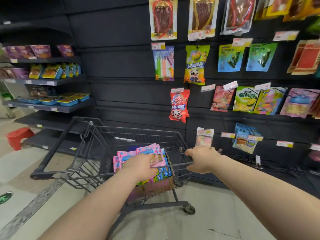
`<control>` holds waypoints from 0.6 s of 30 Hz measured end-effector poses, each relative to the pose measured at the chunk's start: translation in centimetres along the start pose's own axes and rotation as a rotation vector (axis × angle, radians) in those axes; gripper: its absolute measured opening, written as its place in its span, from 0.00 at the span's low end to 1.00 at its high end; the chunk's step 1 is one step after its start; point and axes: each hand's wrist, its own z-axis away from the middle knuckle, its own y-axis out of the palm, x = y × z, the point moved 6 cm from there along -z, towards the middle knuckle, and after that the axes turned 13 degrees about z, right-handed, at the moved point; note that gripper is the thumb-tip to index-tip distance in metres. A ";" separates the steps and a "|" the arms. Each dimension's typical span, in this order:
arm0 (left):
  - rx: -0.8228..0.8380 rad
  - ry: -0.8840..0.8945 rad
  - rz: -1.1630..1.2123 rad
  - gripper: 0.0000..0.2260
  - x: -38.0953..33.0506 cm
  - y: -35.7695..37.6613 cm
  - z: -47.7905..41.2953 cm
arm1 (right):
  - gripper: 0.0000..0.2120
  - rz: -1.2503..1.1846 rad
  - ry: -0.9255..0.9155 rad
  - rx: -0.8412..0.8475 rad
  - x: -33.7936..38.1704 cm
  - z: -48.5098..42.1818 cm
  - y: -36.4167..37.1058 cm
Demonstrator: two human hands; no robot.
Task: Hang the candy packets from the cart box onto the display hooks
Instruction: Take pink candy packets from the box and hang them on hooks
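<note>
Pink and blue candy packets [129,155] stand upright in a cardboard box [155,186] inside the black wire cart [97,135]. My left hand [140,166] reaches down into the box, its fingers curled over the top of the pink packets. My right hand [201,160] is at the cart's right rim, with thumb and fingers on either side of the top wire. Just behind that hand a small pale packet [205,138] hangs on the lowest row of display hooks [227,135]. Red [179,105] and yellow [195,64] candy bags hang higher on the dark wall.
Rows of hanging snack bags fill the wall to the right. Shelves with boxed goods [52,101] stand at the left, and a red stool [19,137] sits on the floor below them. The wall panel above the cart is bare.
</note>
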 end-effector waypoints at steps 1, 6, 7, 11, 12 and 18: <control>0.006 -0.014 -0.001 0.22 0.4 0.0 -0.8 | 0.26 0.003 -0.013 0.006 0.0 -1.2 0.1; 0.013 -0.110 0.017 0.22 3.2 0.3 -5.7 | 0.27 -0.033 -0.097 0.040 0.1 -7.8 0.1; 0.009 -0.129 0.021 0.22 3.6 0.2 -6.9 | 0.28 -0.032 -0.114 0.048 0.0 -9.2 0.2; 0.028 -0.192 0.021 0.26 4.3 0.2 -11.3 | 0.27 -0.016 -0.178 0.058 -1.0 -15.0 1.1; 0.032 -0.208 0.023 0.26 4.4 0.3 -12.5 | 0.27 -0.016 -0.195 0.059 -1.4 -16.3 1.1; 0.042 -0.314 0.080 0.26 4.9 1.5 -18.5 | 0.28 0.018 -0.305 0.077 -3.2 -23.4 1.4</control>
